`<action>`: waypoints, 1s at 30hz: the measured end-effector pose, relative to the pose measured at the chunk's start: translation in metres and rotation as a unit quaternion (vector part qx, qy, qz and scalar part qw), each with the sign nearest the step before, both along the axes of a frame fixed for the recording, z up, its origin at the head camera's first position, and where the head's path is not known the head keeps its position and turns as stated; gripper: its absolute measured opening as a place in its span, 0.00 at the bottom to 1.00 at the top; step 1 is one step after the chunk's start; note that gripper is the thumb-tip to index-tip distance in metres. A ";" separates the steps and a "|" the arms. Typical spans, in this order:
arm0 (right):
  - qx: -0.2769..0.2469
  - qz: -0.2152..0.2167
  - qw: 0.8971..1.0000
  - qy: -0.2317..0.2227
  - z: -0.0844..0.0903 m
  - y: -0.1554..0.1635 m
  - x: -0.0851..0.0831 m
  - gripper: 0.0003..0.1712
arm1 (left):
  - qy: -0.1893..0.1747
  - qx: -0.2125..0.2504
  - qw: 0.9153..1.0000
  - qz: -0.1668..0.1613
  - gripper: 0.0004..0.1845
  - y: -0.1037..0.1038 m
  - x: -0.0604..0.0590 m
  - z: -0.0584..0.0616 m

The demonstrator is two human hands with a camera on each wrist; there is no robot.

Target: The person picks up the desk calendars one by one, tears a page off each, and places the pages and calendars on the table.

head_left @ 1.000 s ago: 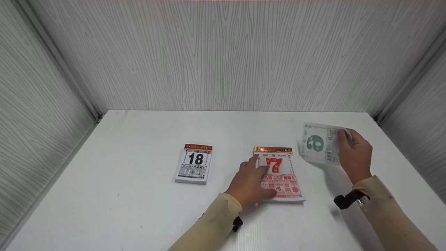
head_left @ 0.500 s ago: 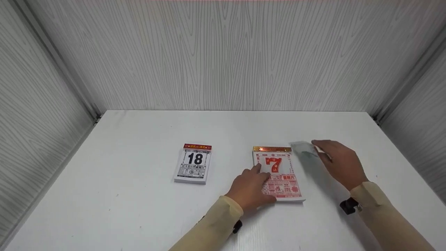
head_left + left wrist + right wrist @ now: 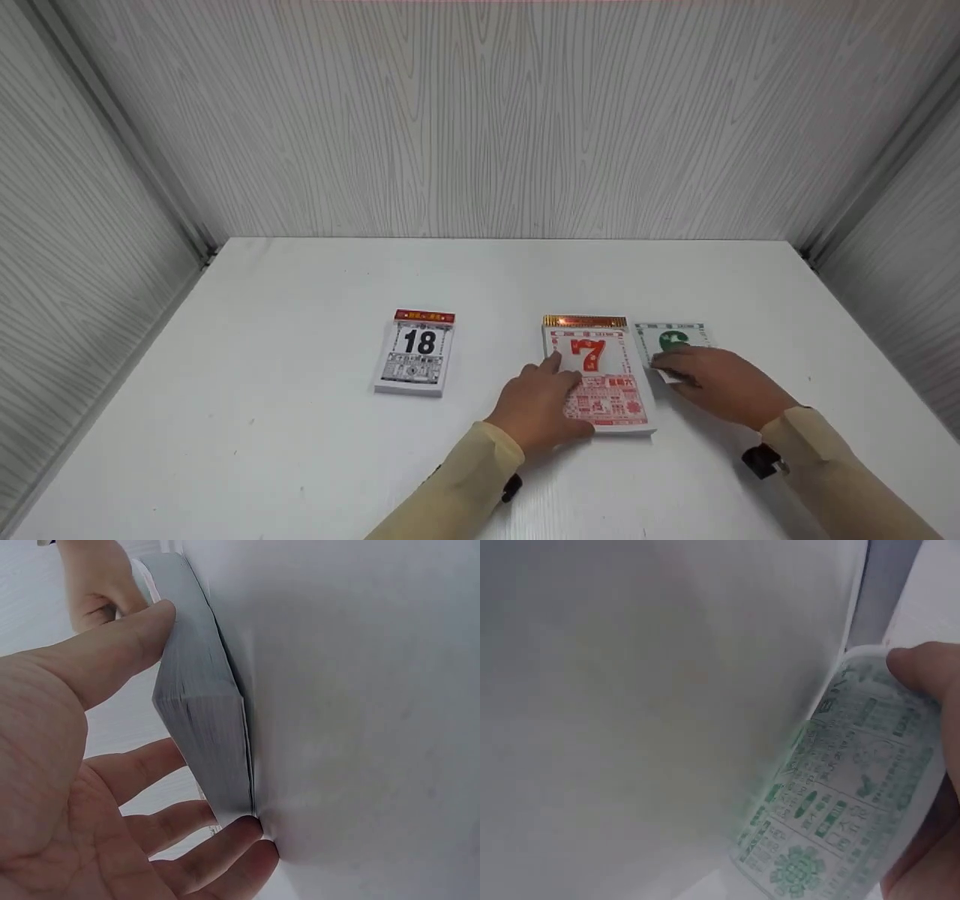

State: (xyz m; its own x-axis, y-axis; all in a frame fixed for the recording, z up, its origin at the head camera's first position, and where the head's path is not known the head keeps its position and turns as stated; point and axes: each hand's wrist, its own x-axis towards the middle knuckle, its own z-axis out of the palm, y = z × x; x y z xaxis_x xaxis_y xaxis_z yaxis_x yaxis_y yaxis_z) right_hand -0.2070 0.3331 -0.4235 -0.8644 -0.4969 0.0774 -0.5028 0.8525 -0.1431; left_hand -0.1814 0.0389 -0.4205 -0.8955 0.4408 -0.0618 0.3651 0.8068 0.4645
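A tear-off calendar (image 3: 619, 390) showing a red 7 lies under a gold top band. Across its lower left corner rests my left hand (image 3: 536, 409), thumb at the bottom edge and fingers spread along the left side. From the left wrist, the thick page block (image 3: 202, 720) sits between thumb and fingers. Just right of the calendar is a loose page with a green number (image 3: 671, 335), partly covered by my right hand (image 3: 727, 386). In the right wrist view the page (image 3: 832, 795) bows upward, its edge held between thumb (image 3: 922, 667) and fingers.
A smaller tear-off calendar (image 3: 415, 352) with a black 18 and red top band lies to the left. The white tabletop (image 3: 262, 360) is bounded by a grey wood-grain panel (image 3: 480, 120) at the back and panels at both sides.
My right hand has brought the green-numbered page down and leftward from the air onto the table beside the calendar. My left hand has settled, nearly still, on the calendar's lower left corner.
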 end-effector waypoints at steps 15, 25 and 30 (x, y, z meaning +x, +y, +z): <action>-0.027 -0.052 0.996 -0.060 0.009 -0.002 -0.001 0.30 | 0.005 -0.005 1.000 -0.001 0.37 0.000 -0.001 -0.002; -0.022 -0.046 0.995 -0.087 0.003 -0.001 -0.004 0.26 | 0.006 -0.001 1.000 -0.001 0.36 0.001 0.000 0.001; -0.028 -0.054 0.997 -0.053 0.009 -0.014 -0.001 0.28 | -0.004 0.004 1.000 -0.003 0.35 -0.001 0.001 0.005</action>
